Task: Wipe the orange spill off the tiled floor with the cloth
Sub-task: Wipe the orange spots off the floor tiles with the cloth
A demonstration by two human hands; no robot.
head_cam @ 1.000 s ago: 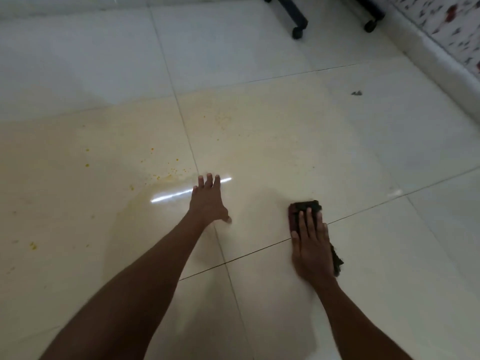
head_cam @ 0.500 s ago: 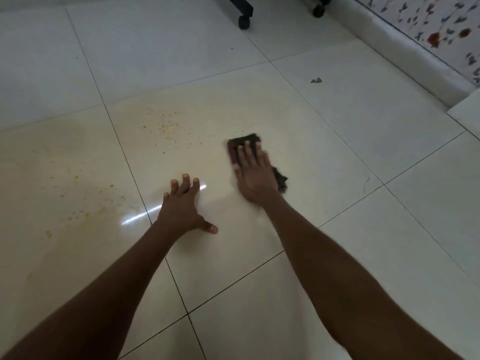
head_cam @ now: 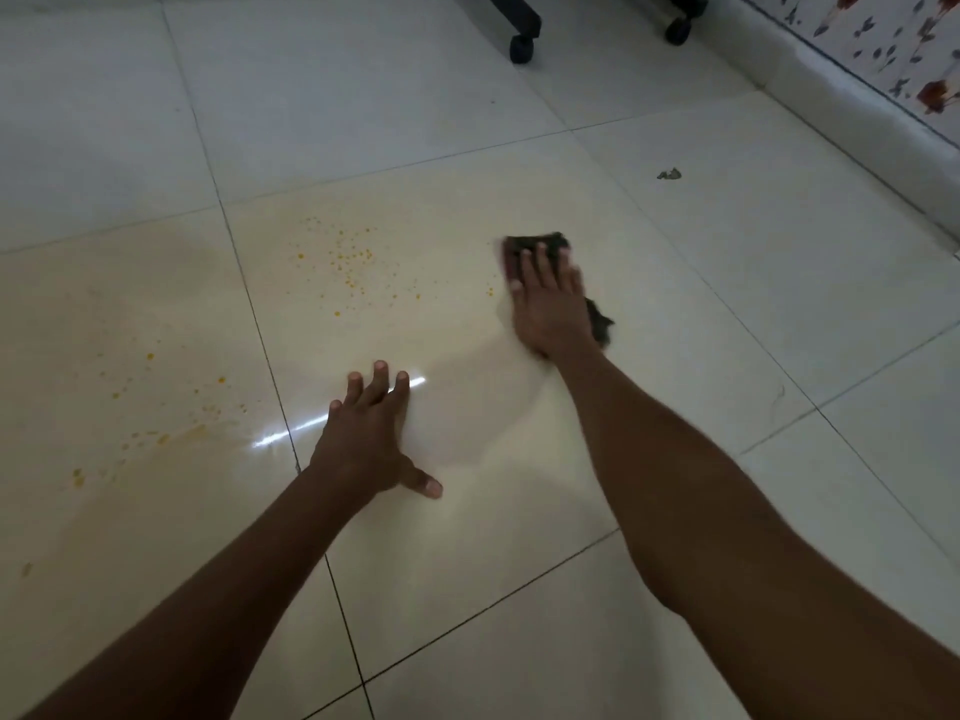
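Observation:
Orange specks of the spill dot the pale tiled floor left of the cloth, and a second patch of orange spill lies further left near a tile joint. The dark cloth lies flat on the floor under my right hand, which presses it with straight fingers; a corner of cloth sticks out by my wrist. My left hand rests flat on the tile nearer to me, fingers spread, holding nothing.
Two black caster wheels of a rolling frame stand at the far edge. A raised white skirting below floral-patterned wall runs along the right. A small dark scrap lies on the floor beyond the cloth.
My right hand has pushed the cloth forward across the tile, away from me and past my left hand. My left hand has stayed planted on the floor.

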